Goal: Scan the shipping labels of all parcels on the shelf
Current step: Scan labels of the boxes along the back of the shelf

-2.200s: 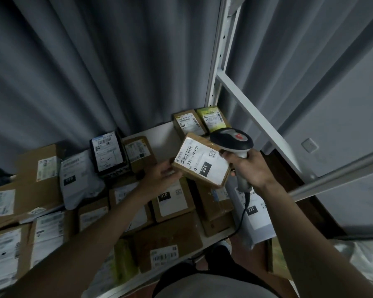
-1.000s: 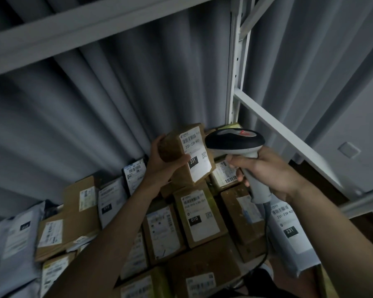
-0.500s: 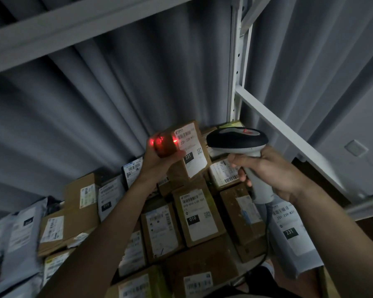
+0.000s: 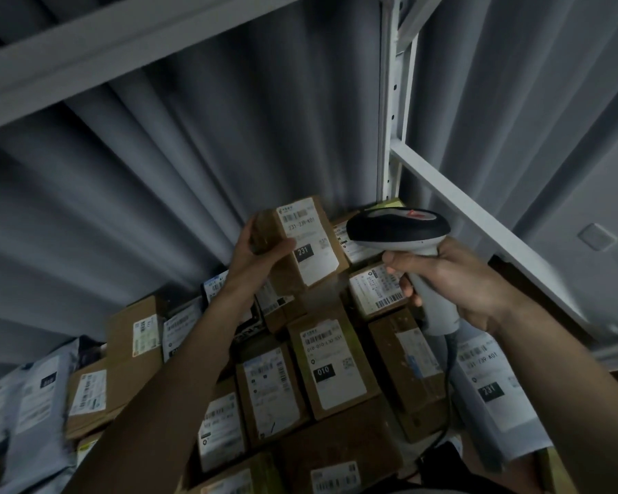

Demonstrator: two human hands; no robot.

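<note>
Two hands are working above the shelf. Nearest, the right hand is wrapping its fingers round the scanner handle, its head turned toward the lifted parcel. Beside it, the left hand is gripping a small brown box by one end, tilting its label up to the scanner, probably to give a clean read. Below, labelled parcels are crowding the shelf; behind them a grey curtain is hanging past the white frame post.
</note>
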